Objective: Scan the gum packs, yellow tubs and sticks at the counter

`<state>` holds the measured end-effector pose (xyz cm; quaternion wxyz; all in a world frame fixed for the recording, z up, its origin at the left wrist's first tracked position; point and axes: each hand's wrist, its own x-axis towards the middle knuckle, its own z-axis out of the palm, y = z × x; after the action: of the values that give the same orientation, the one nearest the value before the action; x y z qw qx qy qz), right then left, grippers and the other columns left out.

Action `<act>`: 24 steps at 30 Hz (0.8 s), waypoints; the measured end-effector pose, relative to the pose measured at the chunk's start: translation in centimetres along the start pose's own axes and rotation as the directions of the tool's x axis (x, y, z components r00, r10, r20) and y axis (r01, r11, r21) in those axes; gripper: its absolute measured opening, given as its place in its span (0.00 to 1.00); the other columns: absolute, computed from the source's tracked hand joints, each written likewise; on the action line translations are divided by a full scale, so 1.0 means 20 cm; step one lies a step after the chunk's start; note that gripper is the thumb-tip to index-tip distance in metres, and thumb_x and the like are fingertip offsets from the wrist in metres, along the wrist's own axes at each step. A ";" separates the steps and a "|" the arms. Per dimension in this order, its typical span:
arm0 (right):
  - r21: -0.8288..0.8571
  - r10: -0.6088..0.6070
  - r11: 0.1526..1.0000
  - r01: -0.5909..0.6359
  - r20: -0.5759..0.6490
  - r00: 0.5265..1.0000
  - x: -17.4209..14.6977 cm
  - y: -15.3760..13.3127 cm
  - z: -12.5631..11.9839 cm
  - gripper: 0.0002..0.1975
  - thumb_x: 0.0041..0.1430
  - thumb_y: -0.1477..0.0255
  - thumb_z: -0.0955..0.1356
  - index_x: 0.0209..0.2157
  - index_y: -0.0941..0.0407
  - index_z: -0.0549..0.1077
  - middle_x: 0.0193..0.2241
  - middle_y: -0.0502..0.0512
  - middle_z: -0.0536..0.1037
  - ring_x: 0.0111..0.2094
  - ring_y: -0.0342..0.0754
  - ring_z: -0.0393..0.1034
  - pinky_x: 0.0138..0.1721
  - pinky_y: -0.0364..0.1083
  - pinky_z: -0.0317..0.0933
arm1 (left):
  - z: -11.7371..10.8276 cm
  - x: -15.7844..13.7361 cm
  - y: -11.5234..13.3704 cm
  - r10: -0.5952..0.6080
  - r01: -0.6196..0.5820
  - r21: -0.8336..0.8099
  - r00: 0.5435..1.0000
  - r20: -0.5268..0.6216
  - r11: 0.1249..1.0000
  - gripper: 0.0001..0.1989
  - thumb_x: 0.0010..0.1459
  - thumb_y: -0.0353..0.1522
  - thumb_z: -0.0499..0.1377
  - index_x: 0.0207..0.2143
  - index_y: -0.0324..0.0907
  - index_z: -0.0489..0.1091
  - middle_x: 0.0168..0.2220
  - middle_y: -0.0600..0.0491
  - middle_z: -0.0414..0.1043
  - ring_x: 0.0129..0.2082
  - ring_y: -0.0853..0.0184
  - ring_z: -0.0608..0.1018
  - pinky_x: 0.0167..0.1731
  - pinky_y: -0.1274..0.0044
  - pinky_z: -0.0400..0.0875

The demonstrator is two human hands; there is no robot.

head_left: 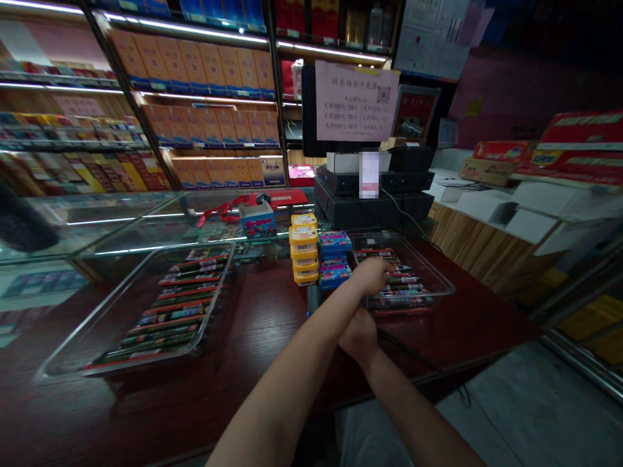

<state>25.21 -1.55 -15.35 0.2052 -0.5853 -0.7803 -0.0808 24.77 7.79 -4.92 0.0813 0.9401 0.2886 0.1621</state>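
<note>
My left hand (374, 276) reaches over the left side of a clear plastic tray (440, 285) on the right of the counter. Its fingers look curled in towards the slim dark packets (406, 281) inside; whatever they hold is hidden. Just below, my right hand (361, 334) is closed beside the tray's near left corner, partly covered by my left forearm. What it grips does not show. To the left of my hands stand stacked blue packs (335, 259) and a column of yellow tubs (304, 253). A dark device (313, 299) lies in front of them.
A second clear tray (63, 357) with several rows of similar packets sits at left on the dark wooden counter (257, 318). Behind are a small blue box (257, 220), red straps (224, 211) and a black cash drawer (374, 211). A cable runs by the right tray.
</note>
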 end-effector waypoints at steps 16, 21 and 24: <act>0.048 0.006 0.999 -0.010 0.065 0.998 -0.03 -0.04 -0.11 0.19 0.59 0.65 0.63 0.50 0.56 0.66 0.39 0.58 0.77 0.39 0.52 0.72 0.38 0.47 0.61 | -0.58 -0.94 -0.46 -0.226 0.233 -0.029 0.899 -0.376 0.972 0.13 0.58 0.29 0.52 0.41 0.42 0.74 0.39 0.50 0.77 0.42 0.66 0.75 0.46 0.73 0.68; 0.024 0.006 1.000 -0.007 0.053 0.999 -0.04 -0.04 -0.10 0.19 0.58 0.64 0.63 0.50 0.55 0.66 0.38 0.57 0.77 0.37 0.52 0.73 0.36 0.47 0.61 | -0.74 -1.36 -0.77 -0.546 0.646 0.015 0.658 -0.518 0.763 0.13 0.57 0.31 0.53 0.40 0.42 0.75 0.40 0.50 0.76 0.41 0.64 0.76 0.43 0.74 0.68; 0.013 0.004 1.000 -0.004 0.036 0.999 -0.04 -0.04 -0.09 0.18 0.59 0.64 0.63 0.50 0.55 0.66 0.38 0.56 0.77 0.36 0.52 0.73 0.35 0.47 0.61 | -0.75 -1.53 -0.91 -0.700 0.822 0.094 0.533 -0.476 0.562 0.14 0.56 0.31 0.53 0.42 0.42 0.75 0.42 0.47 0.76 0.43 0.59 0.75 0.43 0.72 0.68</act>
<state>25.05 -3.15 -13.94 0.1952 -0.5868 -0.7832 -0.0645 -13.86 6.12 -3.27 -0.0612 0.6634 0.7048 0.2437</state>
